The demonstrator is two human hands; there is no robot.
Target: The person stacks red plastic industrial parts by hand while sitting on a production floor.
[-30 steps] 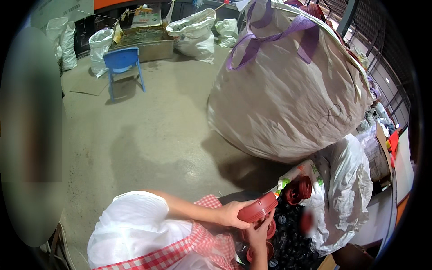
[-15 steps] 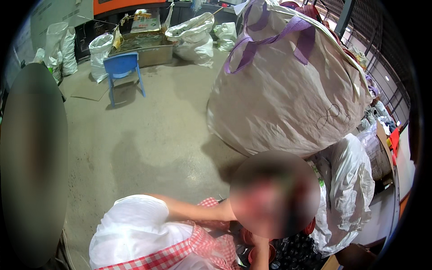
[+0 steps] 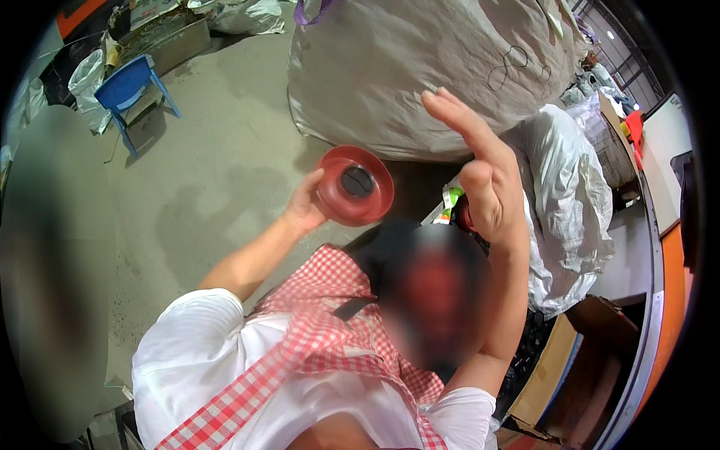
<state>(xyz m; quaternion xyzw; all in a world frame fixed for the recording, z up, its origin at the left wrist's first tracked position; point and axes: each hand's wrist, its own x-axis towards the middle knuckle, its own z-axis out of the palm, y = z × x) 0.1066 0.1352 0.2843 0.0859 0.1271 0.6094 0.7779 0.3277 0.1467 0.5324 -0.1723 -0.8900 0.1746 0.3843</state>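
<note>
My left hand (image 3: 306, 204) grips the rim of a round red plastic dish (image 3: 346, 210) and holds it out over the floor, thumb along the edge. A black disc (image 3: 357, 181) lies in the middle of the dish. Raised to the right, my right hand (image 3: 486, 172) is empty, its fingers stretched out and the thumb apart. Behind its wrist, a bit of another red piece (image 3: 465, 216) shows beside a green-and-white packet (image 3: 452, 196). A blurred patch covers what is in front of my lap.
A huge off-white bag (image 3: 405, 82) stands ahead, with a crumpled white sack (image 3: 566, 202) at its right. Small black pieces (image 3: 531, 337) lie beside a cardboard box (image 3: 546, 367) at the lower right. A blue chair (image 3: 126, 84) stands far left.
My hands have come up from the red pieces and black parts at the lower right. The left now holds the dish; the right has lifted away with spread fingers. The view has shifted downward.
</note>
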